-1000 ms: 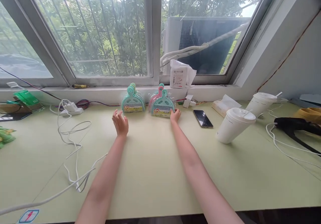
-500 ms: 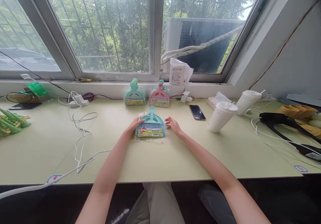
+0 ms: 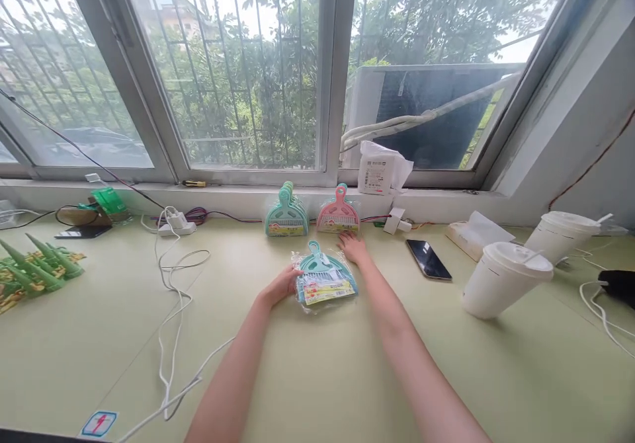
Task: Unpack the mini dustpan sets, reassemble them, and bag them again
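A teal dustpan-and-brush set point(image 3: 325, 278) in clear plastic wrap stands tilted on the table in front of me. My left hand point(image 3: 284, 284) is closed on its left edge, with the fingertips partly hidden behind it. Farther back, my right hand point(image 3: 353, 248) reaches forward with fingers stretched out at the lower edge of a pink dustpan-and-brush set point(image 3: 338, 215); whether it touches the wrap I cannot tell. Left of the pink one, several teal dustpan-and-brush sets point(image 3: 286, 218) stand in a row against the sill.
On the right are a phone point(image 3: 428, 260), a tissue pack point(image 3: 476, 235) and two white lidded cups, the nearer cup point(image 3: 501, 281) leaning in view. White cables point(image 3: 173, 324) and a power strip point(image 3: 177, 228) lie left. Green spiky pieces point(image 3: 42, 268) sit far left.
My right hand has left the right side of the teal set and moved forward to the pink one. My left hand still holds the teal set. The view has tilted up.
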A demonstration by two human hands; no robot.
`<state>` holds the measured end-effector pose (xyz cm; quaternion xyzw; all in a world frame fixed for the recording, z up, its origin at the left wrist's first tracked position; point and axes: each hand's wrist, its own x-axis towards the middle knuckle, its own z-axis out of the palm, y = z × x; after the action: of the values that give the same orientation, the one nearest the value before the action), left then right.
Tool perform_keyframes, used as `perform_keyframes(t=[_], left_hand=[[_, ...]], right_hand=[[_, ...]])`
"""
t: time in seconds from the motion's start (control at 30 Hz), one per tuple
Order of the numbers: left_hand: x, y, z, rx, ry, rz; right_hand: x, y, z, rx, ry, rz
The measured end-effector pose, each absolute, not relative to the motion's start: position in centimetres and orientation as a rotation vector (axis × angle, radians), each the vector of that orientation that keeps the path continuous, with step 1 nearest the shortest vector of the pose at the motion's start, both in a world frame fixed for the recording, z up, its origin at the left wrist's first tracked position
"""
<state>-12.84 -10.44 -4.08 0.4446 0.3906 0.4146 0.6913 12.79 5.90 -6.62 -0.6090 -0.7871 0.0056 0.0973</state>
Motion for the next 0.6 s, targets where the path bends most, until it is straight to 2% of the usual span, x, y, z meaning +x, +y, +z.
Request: perform_keyframes(t=[0.3, 0.6], left_hand=[[-12.8, -10.0, -4.0, 0.966, 0.826, 0.886], [-12.7, -10.1, -3.6, 0.994, 0.861, 0.900]], right_hand=[[13.2, 7.2, -7.3, -1.635, -2.192, -0.012], [14.5, 1.2, -6.3, -1.368, -1.778, 0.029]])
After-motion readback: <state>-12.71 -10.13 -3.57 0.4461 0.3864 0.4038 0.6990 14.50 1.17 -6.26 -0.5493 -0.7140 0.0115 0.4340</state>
